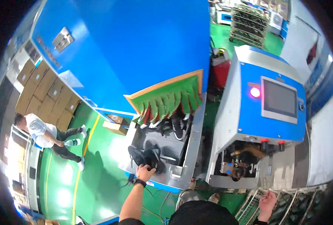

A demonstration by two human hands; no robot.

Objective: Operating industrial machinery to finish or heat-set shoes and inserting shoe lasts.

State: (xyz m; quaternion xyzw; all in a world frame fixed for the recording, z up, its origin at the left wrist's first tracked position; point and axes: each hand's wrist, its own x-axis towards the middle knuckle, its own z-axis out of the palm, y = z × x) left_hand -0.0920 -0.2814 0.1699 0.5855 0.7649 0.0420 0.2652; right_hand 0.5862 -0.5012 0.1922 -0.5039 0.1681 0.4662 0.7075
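My left hand (145,172), with a dark band at the wrist, is closed on the near end of a black shoe (150,155) at the front of a metal conveyor tray (174,178). Beside it on the left lies another dark shoe (135,154). Farther in, a black shoe with a pale sole (178,129) sits by the green strip curtain (170,99), which partly covers other dark footwear. Off to the right, my right hand (267,202) hovers over the wire rack (251,206) with its fingers curled in; nothing shows in them.
A large blue machine housing (155,41) rises over the tray. To the right stands a control box (245,97) with a screen and a lit red lamp. Cartons (46,93) are stacked at the left, where a person (42,129) walks carrying a clear bottle. A loaded rack (249,24) stands far back.
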